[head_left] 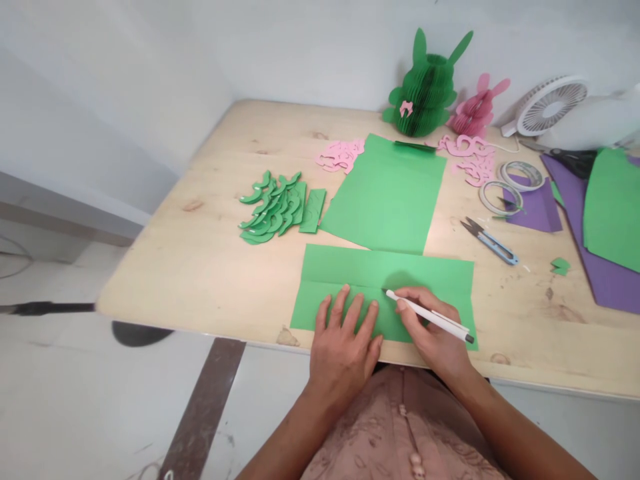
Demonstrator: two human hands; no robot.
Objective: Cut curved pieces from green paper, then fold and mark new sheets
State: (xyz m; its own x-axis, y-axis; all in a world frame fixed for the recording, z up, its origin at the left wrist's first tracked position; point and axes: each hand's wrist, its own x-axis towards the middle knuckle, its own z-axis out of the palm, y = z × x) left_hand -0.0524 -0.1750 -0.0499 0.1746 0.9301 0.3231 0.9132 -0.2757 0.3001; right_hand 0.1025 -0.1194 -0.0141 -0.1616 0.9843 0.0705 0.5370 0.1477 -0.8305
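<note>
A folded green paper sheet [385, 273] lies at the near edge of the wooden table [210, 267]. My left hand [345, 340] rests flat on its lower part, fingers spread, holding the sheet down. My right hand [433, 330] grips a white pen [430, 317], whose tip touches the paper just right of my left fingers. A second, larger green sheet [387, 193] lies behind the first.
A pile of green cut-outs [275, 207] lies left of the big sheet. Pink cut-outs [340, 155] and more pink cut-outs [470, 157], a green paper rabbit [425, 87], a pink paper rabbit [475, 110], tape rolls [510, 187], snips [490, 241], purple paper [600, 273] and a fan [550, 103] sit behind and right.
</note>
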